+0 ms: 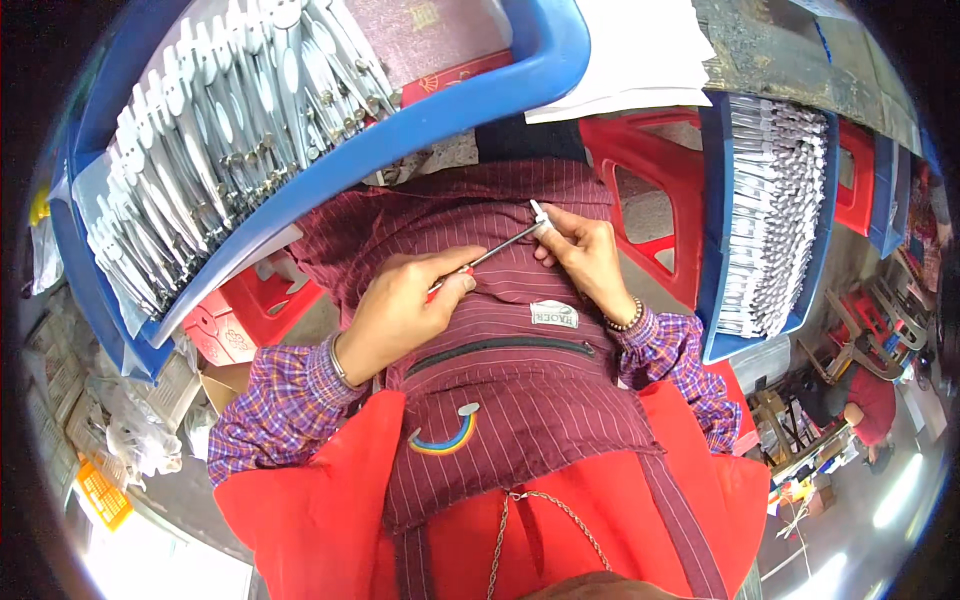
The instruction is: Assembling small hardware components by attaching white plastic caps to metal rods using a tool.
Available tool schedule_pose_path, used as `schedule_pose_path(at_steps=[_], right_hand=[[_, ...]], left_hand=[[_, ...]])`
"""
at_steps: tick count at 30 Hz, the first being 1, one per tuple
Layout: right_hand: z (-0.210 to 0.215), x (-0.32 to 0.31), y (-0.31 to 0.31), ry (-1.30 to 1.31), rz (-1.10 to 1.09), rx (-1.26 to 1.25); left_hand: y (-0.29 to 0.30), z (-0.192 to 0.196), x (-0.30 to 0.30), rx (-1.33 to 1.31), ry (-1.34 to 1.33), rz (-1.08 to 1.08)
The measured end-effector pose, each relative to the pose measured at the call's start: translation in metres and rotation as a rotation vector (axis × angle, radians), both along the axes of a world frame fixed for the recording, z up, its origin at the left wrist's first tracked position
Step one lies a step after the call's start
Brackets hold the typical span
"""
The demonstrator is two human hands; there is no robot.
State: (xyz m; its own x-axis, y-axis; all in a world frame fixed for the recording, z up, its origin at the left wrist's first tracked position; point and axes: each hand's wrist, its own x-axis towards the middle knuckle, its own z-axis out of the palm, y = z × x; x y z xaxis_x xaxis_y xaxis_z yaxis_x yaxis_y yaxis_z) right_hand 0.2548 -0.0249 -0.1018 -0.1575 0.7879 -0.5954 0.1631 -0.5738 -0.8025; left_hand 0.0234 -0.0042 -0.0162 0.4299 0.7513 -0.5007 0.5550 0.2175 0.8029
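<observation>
Red-handled screwdriver slanted over lap, tip at small white part, probably plastic.

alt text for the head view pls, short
Left hand grips a red-handled screwdriver, its tip at a small white part pinched in the right hand, over a striped maroon apron. Blue trays of metal parts flank both sides.

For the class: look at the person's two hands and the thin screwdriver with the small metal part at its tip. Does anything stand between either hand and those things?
Nothing visible does. The left hand already grips the screwdriver by its red handle, and the right hand pinches the small metal part at its tip, over the striped apron.
</observation>
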Motion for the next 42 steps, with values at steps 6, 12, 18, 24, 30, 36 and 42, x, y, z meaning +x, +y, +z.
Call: schedule_pose_path(at_steps=[6,12,18,24,30,36,42], right_hand=[[0.008,-0.004,0.003,-0.057,0.019,0.037],[-0.002,-0.008,-0.004,-0.233,0.051,0.241],[-0.004,-0.011,0.004,-0.374,0.099,0.374],[-0.006,-0.010,0.004,-0.341,0.050,0.397],[-0.004,-0.008,0.007,-0.348,0.072,0.316],[-0.015,-0.010,-0.003,-0.373,0.077,0.446],[0.009,0.012,0.004,0.056,-0.030,0.008]], left_hand=[[-0.007,-0.016,-0.006,-0.348,-0.184,0.200],[0.042,0.016,0.008,-1.100,-0.139,0.456],[0.019,-0.005,0.012,-0.041,0.151,-0.098],[0.025,-0.003,0.011,0.187,0.210,-0.238],[0.028,0.004,0.012,0.158,0.299,-0.435],[0.029,0.007,0.011,0.284,0.241,-0.451],[0.028,0.017,0.009,0.136,0.015,-0.198]])
